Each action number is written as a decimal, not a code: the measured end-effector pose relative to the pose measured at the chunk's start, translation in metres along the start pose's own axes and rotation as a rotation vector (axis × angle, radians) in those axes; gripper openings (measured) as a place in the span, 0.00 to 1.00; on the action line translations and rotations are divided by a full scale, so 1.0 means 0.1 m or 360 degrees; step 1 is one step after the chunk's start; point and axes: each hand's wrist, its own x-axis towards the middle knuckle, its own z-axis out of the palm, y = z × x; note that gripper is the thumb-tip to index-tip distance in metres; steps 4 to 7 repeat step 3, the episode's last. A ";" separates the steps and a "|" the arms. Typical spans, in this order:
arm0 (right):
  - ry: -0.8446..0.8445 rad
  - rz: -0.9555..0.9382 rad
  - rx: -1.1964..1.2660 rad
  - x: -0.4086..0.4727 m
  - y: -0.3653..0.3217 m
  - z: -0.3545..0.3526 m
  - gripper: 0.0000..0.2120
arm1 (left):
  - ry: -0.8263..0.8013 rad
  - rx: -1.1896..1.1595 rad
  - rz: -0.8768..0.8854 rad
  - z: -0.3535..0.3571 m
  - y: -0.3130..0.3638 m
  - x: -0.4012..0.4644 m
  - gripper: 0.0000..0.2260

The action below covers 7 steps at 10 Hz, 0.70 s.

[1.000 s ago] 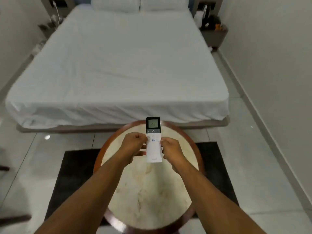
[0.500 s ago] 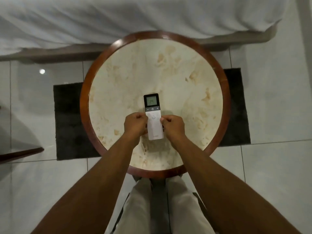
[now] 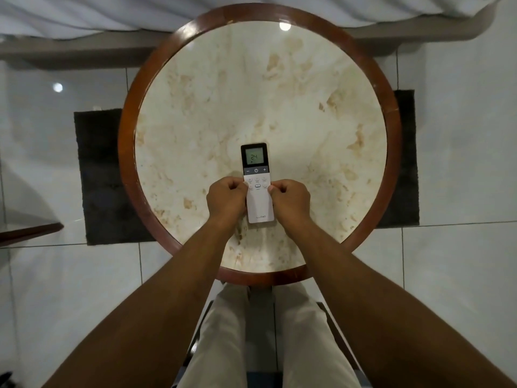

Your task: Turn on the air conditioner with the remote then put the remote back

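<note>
A slim white remote [image 3: 258, 182] with a dark top and a lit screen reading 24 lies lengthwise over the round marble table [image 3: 321, 113], screen end pointing away from me. My left hand [image 3: 226, 198] pinches its left edge and my right hand [image 3: 291, 198] pinches its right edge, thumbs resting near the buttons. Whether the remote rests on the tabletop or hovers just above it I cannot tell. No air conditioner is in view.
The table has a raised brown wooden rim [image 3: 126, 163] and stands on a dark rug [image 3: 100, 177] over glossy white tiles. A bed with a white sheet [image 3: 84, 15] runs along the far side. My legs [image 3: 226, 331] are at the near edge.
My view tipped from the bed straight down onto the table. Both hands brought the remote down and toward the tabletop, keeping their grip on its sides.
</note>
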 end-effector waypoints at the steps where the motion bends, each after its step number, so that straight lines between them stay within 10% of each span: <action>1: -0.0021 0.0002 0.0029 0.00 0.03 0.00 0.08 | -0.0019 -0.0004 0.0012 -0.01 -0.03 -0.01 0.07; 7: -0.0005 -0.0100 -0.0028 -0.12 -0.01 -0.07 0.14 | -0.0062 0.0231 0.0117 -0.07 0.01 -0.10 0.06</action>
